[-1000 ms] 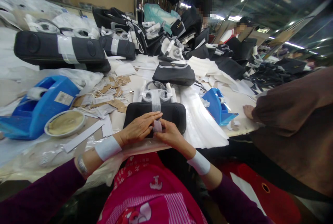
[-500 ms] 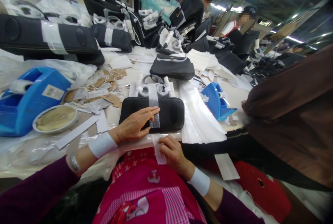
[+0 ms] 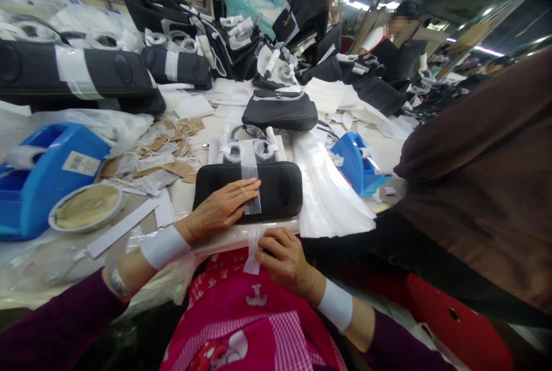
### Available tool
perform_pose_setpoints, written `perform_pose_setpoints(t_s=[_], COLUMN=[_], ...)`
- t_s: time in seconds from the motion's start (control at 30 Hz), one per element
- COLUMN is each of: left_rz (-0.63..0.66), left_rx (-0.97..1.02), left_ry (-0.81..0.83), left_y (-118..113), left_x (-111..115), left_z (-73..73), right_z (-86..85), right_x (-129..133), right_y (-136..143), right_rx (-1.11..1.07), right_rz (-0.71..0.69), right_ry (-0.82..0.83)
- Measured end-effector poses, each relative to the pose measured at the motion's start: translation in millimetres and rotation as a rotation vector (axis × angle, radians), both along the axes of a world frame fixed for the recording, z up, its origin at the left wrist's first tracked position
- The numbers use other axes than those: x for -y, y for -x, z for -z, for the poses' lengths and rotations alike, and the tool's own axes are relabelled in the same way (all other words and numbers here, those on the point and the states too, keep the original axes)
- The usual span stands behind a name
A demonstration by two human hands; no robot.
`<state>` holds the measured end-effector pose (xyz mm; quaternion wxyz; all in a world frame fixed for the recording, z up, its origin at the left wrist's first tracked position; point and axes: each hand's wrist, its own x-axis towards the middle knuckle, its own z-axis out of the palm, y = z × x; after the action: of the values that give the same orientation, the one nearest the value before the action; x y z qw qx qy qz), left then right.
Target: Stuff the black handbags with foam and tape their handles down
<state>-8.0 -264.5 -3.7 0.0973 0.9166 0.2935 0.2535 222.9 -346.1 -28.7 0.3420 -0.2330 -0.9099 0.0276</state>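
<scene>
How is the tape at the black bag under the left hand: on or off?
On: the tape crosses the black bag, partly beneath the left hand.

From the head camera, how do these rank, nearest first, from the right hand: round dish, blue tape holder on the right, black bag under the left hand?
From the right hand:
1. Black bag: just ahead.
2. Blue tape holder: ahead, to the right.
3. Round dish: well over to the left.

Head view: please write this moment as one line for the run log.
left hand: flat on black bag | right hand: holding hanging strip | right of bag: white sheets, blue dispenser
</scene>
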Motion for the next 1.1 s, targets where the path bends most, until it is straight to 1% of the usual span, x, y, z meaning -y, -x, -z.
perform_pose_setpoints(t_s=[0.1,0.17,0.4,0.53,0.67,0.8,0.9,1.1], left_rz=[0.007,0.003,0.007,0.006,-0.001,-0.005,-0.010,-0.025], left_rx=[-0.022,-0.038,-0.047,-0.042,-0.053,-0.041,-0.066,-0.122], left_ry=[-0.057,-0.069,-0.070,-0.067,-0.063,-0.069,-0.087,-0.123], left_y=[0,0,1,0,0,0,0,1], left_x=[-2,-2,-2,-1,1,2,1,-1], left_z=[2.6,3.5,4.0,2.5,0.7,0.3,-0.1,0.4], right_z=[-10.7,-13.6,-8.9,-8.2,-11.7,-16.3,-21.6,-28.5], right_x=[4,6,4,3,8,11,11,16], right_y=[5,6,6,6,6,5,6,14], right_rx=[-0.007,-0.004,0.072,0.086,0.064,0.067,0.074,0.074], right_rz=[-0.075,-0.092,-0.028,-0.042,-0.060,-0.015,0.003,-0.076], right_ry=[0.016,0.015,0.050,0.041,0.047,0.076,0.068,0.081])
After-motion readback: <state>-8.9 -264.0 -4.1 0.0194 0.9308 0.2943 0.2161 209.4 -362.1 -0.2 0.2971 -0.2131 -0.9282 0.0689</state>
